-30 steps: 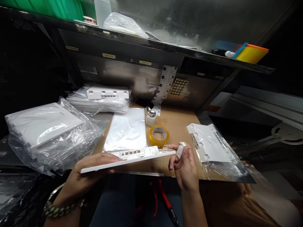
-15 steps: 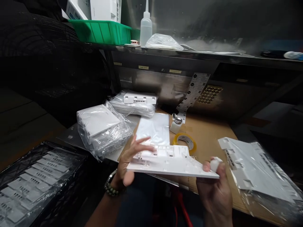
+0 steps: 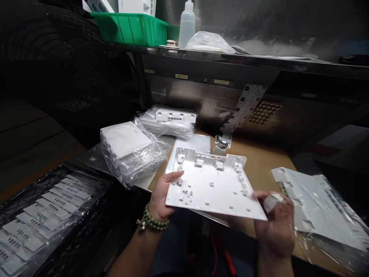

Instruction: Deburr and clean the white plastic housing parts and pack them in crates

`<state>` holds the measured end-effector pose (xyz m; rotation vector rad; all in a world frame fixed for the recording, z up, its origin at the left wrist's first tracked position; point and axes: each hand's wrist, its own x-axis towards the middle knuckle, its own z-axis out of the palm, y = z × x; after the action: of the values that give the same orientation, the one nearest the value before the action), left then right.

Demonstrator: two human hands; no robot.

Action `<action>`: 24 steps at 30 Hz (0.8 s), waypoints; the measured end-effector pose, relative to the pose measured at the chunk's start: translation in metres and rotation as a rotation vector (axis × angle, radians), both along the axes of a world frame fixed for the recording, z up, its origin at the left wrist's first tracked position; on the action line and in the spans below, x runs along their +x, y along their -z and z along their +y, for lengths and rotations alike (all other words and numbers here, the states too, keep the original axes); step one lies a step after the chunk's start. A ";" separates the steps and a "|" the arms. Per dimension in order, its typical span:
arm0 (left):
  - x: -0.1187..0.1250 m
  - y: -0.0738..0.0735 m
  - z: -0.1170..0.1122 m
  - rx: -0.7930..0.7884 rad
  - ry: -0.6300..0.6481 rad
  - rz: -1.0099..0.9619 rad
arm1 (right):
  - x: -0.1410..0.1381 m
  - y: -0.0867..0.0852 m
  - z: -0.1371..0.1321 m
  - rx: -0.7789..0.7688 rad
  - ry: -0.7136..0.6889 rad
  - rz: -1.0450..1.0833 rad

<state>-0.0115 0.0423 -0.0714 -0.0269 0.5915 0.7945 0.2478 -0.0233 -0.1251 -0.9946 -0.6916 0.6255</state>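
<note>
The left hand (image 3: 161, 196) grips the cover (image 3: 213, 192) at its nine o'clock edge, thumb on top, so the cover lies toward three o'clock from that grip, seemingly longest along that line. The right hand (image 3: 275, 221), pinching a wad (image 3: 271, 202), is at its four o'clock side; blur hides any contact.

Upper left, I see a green bin (image 3: 132, 32) (a white box (image 3: 134, 6) inside); top centre, a squeeze bottle (image 3: 187, 29); right of centre, a sticker sheet (image 3: 263, 113) beside a label strip (image 3: 245, 105).
</note>
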 end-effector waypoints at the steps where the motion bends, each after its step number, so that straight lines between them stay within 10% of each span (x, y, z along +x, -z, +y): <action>1: 0.002 -0.001 -0.001 0.006 -0.025 0.011 | 0.001 -0.001 0.001 -0.015 0.106 -0.131; 4: 0.007 -0.008 -0.006 0.073 -0.103 0.038 | -0.011 -0.011 -0.006 -0.074 0.281 -0.458; 13: 0.029 -0.024 -0.019 0.252 -0.186 0.044 | -0.112 -0.053 -0.024 0.137 -0.261 -0.951; 24: 0.034 -0.022 -0.023 0.410 -0.341 0.130 | -0.112 -0.061 -0.023 0.248 -0.239 -1.079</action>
<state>0.0224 0.0196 -0.0498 0.3090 0.5440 1.2446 0.1353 -0.0465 -0.0642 -0.9818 -1.8093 0.1432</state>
